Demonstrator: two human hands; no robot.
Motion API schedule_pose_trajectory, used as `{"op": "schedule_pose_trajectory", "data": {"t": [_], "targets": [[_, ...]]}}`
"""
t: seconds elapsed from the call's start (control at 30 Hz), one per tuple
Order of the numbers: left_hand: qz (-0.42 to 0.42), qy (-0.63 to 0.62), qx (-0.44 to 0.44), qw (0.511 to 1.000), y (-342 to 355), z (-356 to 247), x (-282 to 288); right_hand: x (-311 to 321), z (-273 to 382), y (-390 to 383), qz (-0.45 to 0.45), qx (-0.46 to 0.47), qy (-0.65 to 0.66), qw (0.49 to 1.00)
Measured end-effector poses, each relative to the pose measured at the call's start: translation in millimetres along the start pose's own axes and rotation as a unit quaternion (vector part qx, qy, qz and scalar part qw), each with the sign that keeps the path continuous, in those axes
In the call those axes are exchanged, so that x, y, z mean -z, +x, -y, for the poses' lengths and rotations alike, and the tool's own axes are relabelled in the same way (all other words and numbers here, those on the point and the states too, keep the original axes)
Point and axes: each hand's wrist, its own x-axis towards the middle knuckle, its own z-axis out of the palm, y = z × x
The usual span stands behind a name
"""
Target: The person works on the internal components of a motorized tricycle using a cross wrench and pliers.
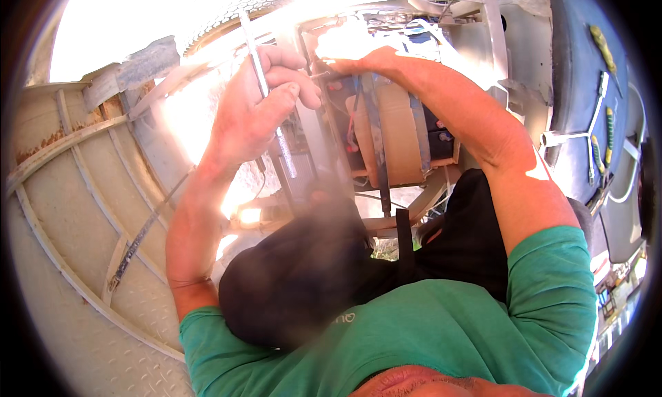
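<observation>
A slim, bright steel rod (265, 86) is gleaming smoothly; the cream painted metal panel (76, 211) is showing rust and a rough studded tread; the green cloth sleeve (552, 286) is looking matt.

Outdoor scene, harsh sun. Sky (131, 17) blown out white at top left, glare washes over the upper middle. Left side: cream sheet-metal panel (69, 211) with raised ribs, rust spots near its upper edge, checker-plate pattern toward the bottom. A treaded tyre (227, 14) shows at the top, half lost in the glare. Centre: open vehicle compartment with a tan cylindrical part (396, 131) strapped in, loose wires around it. Right: dark blue-grey body panel (579, 86) with white tubing across it.
</observation>
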Motion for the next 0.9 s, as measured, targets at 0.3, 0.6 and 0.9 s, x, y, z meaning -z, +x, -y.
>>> {"op": "schedule_pose_trajectory", "data": {"t": [0.3, 0.6, 0.9], "targets": [[-0.006, -0.031, -0.006, 0.999, 2, 3, -2, -18, -5, 13, -0.074, 0.029, -0.128, 0.989], [-0.019, -0.066, 0.014, 0.998, 1, 3, 4, -32, -22, 13, -0.117, 0.061, -0.087, 0.987], [-0.008, -0.135, -0.024, 0.99, 14, 15, -2, -24, -13, 12, -0.031, -0.012, -0.11, 0.993]]}}
